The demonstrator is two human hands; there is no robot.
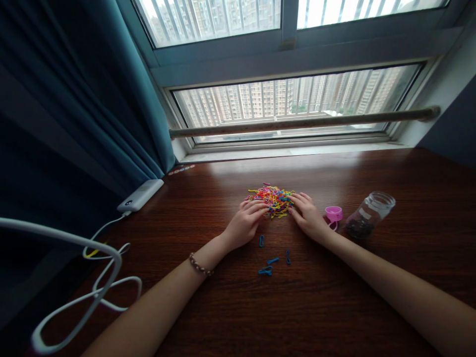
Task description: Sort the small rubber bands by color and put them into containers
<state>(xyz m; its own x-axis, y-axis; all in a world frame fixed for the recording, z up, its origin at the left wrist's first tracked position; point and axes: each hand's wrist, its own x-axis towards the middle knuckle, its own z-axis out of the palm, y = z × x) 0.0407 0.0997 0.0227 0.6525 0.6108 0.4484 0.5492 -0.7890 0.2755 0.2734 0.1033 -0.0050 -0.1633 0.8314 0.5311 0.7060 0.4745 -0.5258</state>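
A heap of small coloured rubber bands (274, 199), in pink, yellow, orange, red and blue, lies on the dark wooden table between my two hands. My left hand (245, 220) rests at the heap's left side, its stretched fingers touching the near-left edge. At the right edge is my right hand (307, 215), fingers spread, with the tips against the bands. Several blue bands lie apart, nearer to me, among them one blue band (261, 241) just below my left hand and another blue band (288, 257) farther right. Neither hand visibly holds a band.
Right of my right hand are a pink lid with a loop (333, 213) and a clear jar (375, 208) with dark contents, seen tilted. On the left lie a white power bank (141, 195) and a white cable (111, 270). A blue curtain and barred window stand behind.
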